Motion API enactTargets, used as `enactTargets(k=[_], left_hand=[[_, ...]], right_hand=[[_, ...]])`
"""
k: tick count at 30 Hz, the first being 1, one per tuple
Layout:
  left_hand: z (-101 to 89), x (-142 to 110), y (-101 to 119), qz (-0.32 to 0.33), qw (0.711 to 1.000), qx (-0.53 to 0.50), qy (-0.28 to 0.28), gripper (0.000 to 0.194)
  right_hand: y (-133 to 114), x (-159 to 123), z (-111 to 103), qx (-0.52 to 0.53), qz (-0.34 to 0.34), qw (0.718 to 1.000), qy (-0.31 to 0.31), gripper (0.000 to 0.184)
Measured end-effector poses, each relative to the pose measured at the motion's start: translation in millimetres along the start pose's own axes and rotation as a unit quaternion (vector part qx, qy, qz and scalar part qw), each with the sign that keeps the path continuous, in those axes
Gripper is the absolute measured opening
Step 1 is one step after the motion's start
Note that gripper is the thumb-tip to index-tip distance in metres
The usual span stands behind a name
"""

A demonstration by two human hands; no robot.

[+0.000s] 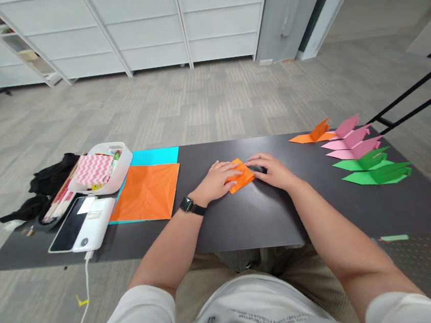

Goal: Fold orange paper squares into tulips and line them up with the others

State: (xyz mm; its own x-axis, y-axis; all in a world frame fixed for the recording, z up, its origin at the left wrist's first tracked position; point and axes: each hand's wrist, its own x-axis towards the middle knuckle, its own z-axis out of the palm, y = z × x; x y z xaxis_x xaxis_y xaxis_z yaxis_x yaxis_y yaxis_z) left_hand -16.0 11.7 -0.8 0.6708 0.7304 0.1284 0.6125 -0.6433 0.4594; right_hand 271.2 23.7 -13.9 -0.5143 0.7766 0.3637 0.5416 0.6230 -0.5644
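Observation:
A small folded piece of orange origami paper (pixel 243 175) lies on the dark table in front of me. My left hand (pixel 220 177) rests over its left side with the fingers stretched out flat, pressing on it. On the opposite side, my right hand (pixel 270 168) is open, thumb and forefinger apart. Its fingertips touch or nearly touch the paper's right edge; contact is hard to make out. A black watch (pixel 192 205) is on my left wrist.
Orange sheets (pixel 145 192) overlap blue paper (pixel 156 156) at left. Beyond them are a white basket (pixel 122 176), a phone (pixel 68 226), a white power bank (pixel 94 223) with a cable, and black cloth (pixel 53 173). Folded orange (pixel 313 135), pink (pixel 355 148) and green (pixel 378 174) paper birds line the right side.

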Motion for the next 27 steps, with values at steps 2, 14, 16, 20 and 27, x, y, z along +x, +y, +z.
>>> enactTargets(k=[2,14,16,20,27], left_hand=[[1.3,-0.3,-0.5,0.003,1.0,0.007,0.003,0.04],[-0.6,1.0,1.7,0.025,0.999,0.005,0.035,0.03],[-3.6,1.3,1.5,0.031,0.999,-0.008,0.034,0.028],[-5.6,1.8,1.1,0.034,0.999,-0.031,0.005,0.027],[-5.6,-0.5,5.4,0.022,0.999,-0.04,0.005,0.023]], right_hand=[[-0.5,0.5,2.3,0.002,-0.008,1.0,0.004,0.036],[1.0,1.9,0.5,-0.034,0.018,0.999,-0.009,0.018],[-0.1,2.3,-0.4,-0.034,0.027,0.999,-0.013,0.019],[0.5,2.0,0.7,-0.035,0.04,0.998,-0.024,0.019],[-1.0,2.7,5.3,-0.036,0.065,0.997,-0.013,0.019]])
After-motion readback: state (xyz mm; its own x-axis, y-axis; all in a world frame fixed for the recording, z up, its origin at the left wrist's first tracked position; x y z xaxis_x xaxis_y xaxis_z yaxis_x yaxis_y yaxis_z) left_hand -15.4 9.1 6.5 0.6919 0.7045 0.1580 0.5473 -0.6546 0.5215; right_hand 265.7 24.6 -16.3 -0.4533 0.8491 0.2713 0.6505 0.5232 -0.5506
